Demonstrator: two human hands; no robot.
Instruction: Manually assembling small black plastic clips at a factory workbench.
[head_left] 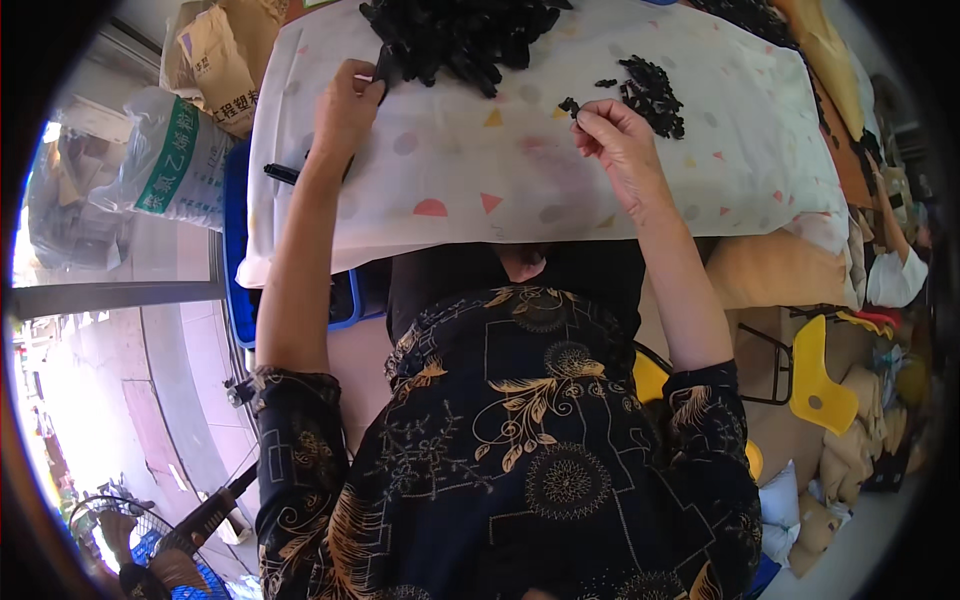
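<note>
At the left edge of a large heap of long black parts, my left hand is closed in a pinch on a slim black part. My right hand has thumb and forefinger pinched on a small black piece. A smaller pile of little black pieces lies just beyond that hand, with a stray bit beside it. Beside my left forearm, another black part rests near the table's left side, partly behind the arm.
A patterned white cloth covers the table. Blue crates stand along its left side, near a white sack and a brown sack. A yellow chair and a fan are lower down. Another person is at far right.
</note>
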